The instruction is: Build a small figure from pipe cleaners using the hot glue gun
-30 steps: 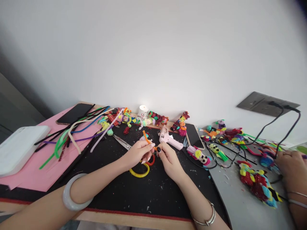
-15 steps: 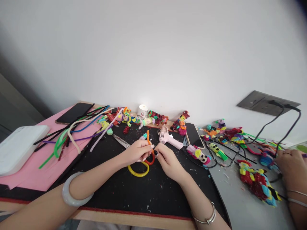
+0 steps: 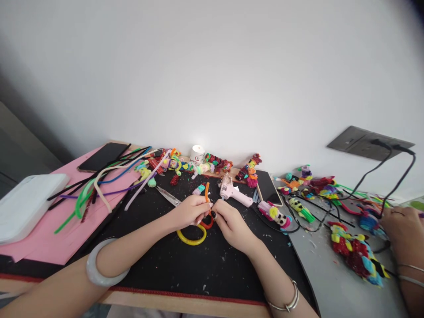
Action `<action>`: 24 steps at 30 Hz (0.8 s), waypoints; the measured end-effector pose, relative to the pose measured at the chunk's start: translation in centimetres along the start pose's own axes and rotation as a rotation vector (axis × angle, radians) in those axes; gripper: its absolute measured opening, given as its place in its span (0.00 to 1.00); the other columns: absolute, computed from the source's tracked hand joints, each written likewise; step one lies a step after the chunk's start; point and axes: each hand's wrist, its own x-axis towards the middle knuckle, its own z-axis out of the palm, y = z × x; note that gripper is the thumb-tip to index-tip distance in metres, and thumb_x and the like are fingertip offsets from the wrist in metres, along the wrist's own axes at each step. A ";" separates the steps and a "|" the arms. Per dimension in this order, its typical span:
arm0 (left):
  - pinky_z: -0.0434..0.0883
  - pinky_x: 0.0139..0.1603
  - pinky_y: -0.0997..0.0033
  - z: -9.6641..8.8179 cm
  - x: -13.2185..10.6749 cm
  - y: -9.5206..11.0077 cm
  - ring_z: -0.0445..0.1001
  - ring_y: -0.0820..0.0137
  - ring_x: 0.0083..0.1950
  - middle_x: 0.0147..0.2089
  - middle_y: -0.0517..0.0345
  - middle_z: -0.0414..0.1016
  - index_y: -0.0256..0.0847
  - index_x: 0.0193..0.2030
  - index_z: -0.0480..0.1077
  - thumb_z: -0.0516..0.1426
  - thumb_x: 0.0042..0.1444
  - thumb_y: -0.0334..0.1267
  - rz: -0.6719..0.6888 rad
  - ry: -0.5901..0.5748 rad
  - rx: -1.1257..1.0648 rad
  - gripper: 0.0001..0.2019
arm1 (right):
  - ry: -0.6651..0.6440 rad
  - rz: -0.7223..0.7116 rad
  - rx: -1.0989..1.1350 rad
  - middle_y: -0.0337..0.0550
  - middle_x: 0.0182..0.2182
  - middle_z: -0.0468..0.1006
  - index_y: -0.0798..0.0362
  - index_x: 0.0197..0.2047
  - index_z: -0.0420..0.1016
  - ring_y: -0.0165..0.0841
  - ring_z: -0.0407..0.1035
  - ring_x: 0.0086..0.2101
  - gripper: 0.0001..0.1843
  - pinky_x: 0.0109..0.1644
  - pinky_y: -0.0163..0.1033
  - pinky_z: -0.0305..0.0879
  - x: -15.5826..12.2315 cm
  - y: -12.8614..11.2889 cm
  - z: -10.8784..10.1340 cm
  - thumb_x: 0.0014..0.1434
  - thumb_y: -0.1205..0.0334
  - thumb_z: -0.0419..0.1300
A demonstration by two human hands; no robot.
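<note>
Both my hands meet over the black mat (image 3: pixel 185 269). My left hand (image 3: pixel 188 212) is closed in a pinch on an orange pipe cleaner (image 3: pixel 207 193) whose free end sticks up above my fingers. My right hand (image 3: pixel 230 223) is closed too, its fingertips pressed on the same orange pipe cleaner where it joins a small red ring (image 3: pixel 208 223). A yellow ring (image 3: pixel 191 238) lies on the mat just under my left hand. A pink glue gun (image 3: pixel 233 193) rests right behind my right hand, and scissors (image 3: pixel 167 195) lie behind my left.
Long pipe cleaners (image 3: pixel 99 183) spread over a pink sheet (image 3: pixel 43 238) at left, beside a white box (image 3: pixel 26 203) and a phone (image 3: pixel 102 157). Finished pipe-cleaner figures (image 3: pixel 356 254) and a second phone (image 3: pixel 267 187) lie at right. Another person's hand (image 3: pixel 402 234) works at far right, by black cables (image 3: pixel 391 176).
The orange pipe cleaner's free end has swung from leaning left to standing almost upright. My two hands have drawn closer together and shifted slightly left.
</note>
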 end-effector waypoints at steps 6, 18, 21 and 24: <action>0.47 0.14 0.78 0.2 0.0 0.0 0.51 0.81 0.11 0.13 0.69 0.58 0.39 0.22 0.61 0.54 0.53 0.52 0.045 0.019 -0.048 0.19 | 0.152 0.080 0.118 0.38 0.27 0.66 0.52 0.30 0.64 0.31 0.60 0.29 0.10 0.33 0.35 0.58 0.0 0.8 0.3 0.64 0.66 0.48; 0.48 0.16 0.77 1.0 -0.8 -0.3 0.49 0.79 0.14 0.16 0.71 0.50 0.41 0.27 0.60 0.49 0.60 0.51 0.215 -0.056 0.109 0.17 | 0.261 0.321 0.556 0.36 0.21 0.61 0.53 0.25 0.63 0.28 0.52 0.22 0.22 0.25 0.34 0.48 -0.2 1.4 1.5 0.64 0.47 0.48; 0.52 0.18 0.76 1.1 -1.0 0.1 0.51 0.77 0.15 0.15 0.70 0.52 0.41 0.29 0.63 0.47 0.62 0.48 0.281 -0.072 0.225 0.16 | 0.245 0.348 0.647 0.34 0.19 0.59 0.53 0.23 0.63 0.28 0.50 0.21 0.23 0.23 0.34 0.45 -0.1 1.4 1.7 0.62 0.46 0.50; 0.57 0.22 0.75 1.1 -1.2 0.7 0.54 0.75 0.17 0.16 0.68 0.54 0.41 0.29 0.66 0.45 0.63 0.45 0.340 -0.038 0.321 0.16 | 0.240 0.347 0.699 0.34 0.18 0.58 0.53 0.22 0.63 0.27 0.49 0.20 0.23 0.23 0.35 0.44 0.0 1.3 1.7 0.61 0.45 0.50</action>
